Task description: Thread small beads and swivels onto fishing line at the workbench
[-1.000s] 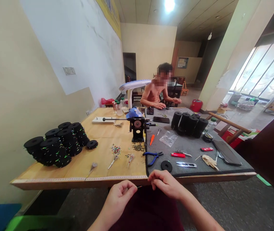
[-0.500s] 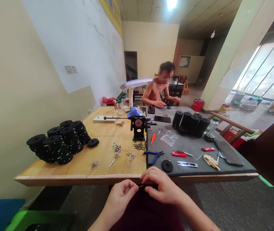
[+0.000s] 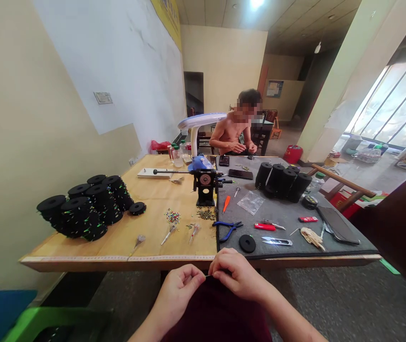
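Thumb and forefinger of the left hand (image 3: 181,288) pinch one thin piece (image 3: 208,276), the tips pressed together on it. The right hand (image 3: 237,274) brings its thumb and forefinger to the other end and seems to pinch it too; its remaining fingers curl over. The piece lies between the hands, just off the middle of the desk (image 3: 113,251)'s front edge, and is too small to make out. The step in hand looks like fine fingertip work on this single piece; I judge the next move calls for a steady left grip and small, careful right-hand motion.

Near the front edge, on the grey mat (image 3: 306,251) covering the right half, are one black foam disc (image 3: 241,243), one pair of blue-handled pliers (image 3: 228,230) and one pair of snips (image 3: 277,242). Two red items lie farther along: one (image 3: 265,227) near the snips, one (image 3: 308,219) toward the right edge.

On the bare wood left of the mat are three small tufted bundles, one bead pile (image 3: 173,216) and one heap of dark bits (image 3: 206,215). One black device (image 3: 204,195) stands behind them. Toward the left edge, six stack tops of black discs show, plus one loose disc (image 3: 137,205). One co-worker (image 3: 233,133) sits beyond the far edge.
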Demonstrator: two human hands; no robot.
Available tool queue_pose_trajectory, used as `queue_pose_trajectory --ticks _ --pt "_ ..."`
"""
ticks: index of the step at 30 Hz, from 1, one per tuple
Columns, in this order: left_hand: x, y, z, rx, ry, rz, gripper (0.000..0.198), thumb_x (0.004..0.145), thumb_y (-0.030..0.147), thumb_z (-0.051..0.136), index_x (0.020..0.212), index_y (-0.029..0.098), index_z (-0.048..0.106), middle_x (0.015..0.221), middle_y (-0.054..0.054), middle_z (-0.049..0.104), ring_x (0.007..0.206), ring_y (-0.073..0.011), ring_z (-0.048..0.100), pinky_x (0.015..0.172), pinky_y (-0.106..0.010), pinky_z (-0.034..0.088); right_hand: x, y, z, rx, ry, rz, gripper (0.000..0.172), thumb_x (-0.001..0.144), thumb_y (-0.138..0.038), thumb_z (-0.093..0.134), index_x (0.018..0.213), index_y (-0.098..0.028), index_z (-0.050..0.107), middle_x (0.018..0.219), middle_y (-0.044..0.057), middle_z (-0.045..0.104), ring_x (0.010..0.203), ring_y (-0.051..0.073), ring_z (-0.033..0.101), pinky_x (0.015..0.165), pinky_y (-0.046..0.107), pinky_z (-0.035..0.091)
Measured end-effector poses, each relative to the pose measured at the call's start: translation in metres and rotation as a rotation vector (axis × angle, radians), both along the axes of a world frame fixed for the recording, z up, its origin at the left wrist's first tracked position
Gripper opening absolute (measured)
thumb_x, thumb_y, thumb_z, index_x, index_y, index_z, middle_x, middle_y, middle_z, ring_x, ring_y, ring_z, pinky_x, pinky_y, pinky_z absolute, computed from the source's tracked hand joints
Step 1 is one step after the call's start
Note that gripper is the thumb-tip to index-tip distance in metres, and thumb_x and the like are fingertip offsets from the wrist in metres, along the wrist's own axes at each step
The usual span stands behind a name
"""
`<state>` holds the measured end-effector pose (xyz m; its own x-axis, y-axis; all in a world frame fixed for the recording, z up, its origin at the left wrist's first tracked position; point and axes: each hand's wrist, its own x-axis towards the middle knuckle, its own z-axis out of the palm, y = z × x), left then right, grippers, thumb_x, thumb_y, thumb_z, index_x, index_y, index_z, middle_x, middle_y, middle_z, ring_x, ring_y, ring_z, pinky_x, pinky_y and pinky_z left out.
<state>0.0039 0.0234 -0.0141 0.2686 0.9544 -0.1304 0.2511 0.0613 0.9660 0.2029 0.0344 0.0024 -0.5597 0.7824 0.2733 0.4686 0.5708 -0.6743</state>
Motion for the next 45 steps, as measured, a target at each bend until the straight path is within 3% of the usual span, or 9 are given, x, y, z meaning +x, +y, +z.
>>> queue_pose_trajectory --ticks 15,22,28,39,45 --pt "-0.005 0.002 0.001 -0.034 -0.007 0.025 0.040 0.072 0.054 0.060 0.067 0.015 0.062 0.059 0.001 0.054 0.058 -0.0134 0.042 0.056 -0.023 0.032 0.016 0.004 -0.014 -0.012 0.011 -0.097 0.013 0.086 -0.017 0.054 0.082 -0.021 0.066 0.083 0.003 0.069 0.084 0.017 0.058 0.080 0.031 0.041" --pt "-0.003 0.003 -0.002 -0.016 -0.009 0.005 0.035 0.073 0.048 0.061 0.068 0.014 0.063 0.058 0.002 0.052 0.057 -0.0121 0.039 0.055 -0.023 0.031 0.004 0.000 -0.009 -0.043 0.105 -0.055 0.018 0.083 -0.017 0.059 0.097 -0.024 0.067 0.095 0.003 0.070 0.093 0.018 0.059 0.085 0.031 0.041" --pt "-0.002 0.002 0.000 -0.030 -0.024 -0.004 0.036 0.073 0.048 0.061 0.065 0.014 0.061 0.057 0.003 0.050 0.057 -0.0116 0.037 0.054 -0.023 0.030 -0.011 -0.001 -0.004 -0.007 0.106 -0.019 0.014 0.078 -0.008 0.059 0.080 -0.021 0.063 0.083 0.000 0.070 0.084 0.016 0.059 0.084 0.030 0.039" --pt "-0.005 0.004 -0.008 -0.026 0.006 0.014 0.034 0.074 0.047 0.061 0.067 0.014 0.062 0.057 0.002 0.052 0.056 -0.0120 0.039 0.054 -0.023 0.031 0.007 0.002 -0.016 -0.070 0.075 -0.101 0.013 0.081 -0.011 0.060 0.078 -0.022 0.066 0.082 0.000 0.070 0.084 0.017 0.059 0.080 0.029 0.041" --pt "-0.004 0.005 -0.009 -0.022 0.007 0.016 0.035 0.073 0.048 0.060 0.064 0.014 0.060 0.055 0.003 0.048 0.055 -0.0115 0.037 0.053 -0.023 0.029 0.000 -0.001 -0.010 -0.065 0.090 -0.109 0.017 0.078 -0.019 0.067 0.094 -0.025 0.068 0.091 0.003 0.069 0.090 0.019 0.058 0.082 0.031 0.041"
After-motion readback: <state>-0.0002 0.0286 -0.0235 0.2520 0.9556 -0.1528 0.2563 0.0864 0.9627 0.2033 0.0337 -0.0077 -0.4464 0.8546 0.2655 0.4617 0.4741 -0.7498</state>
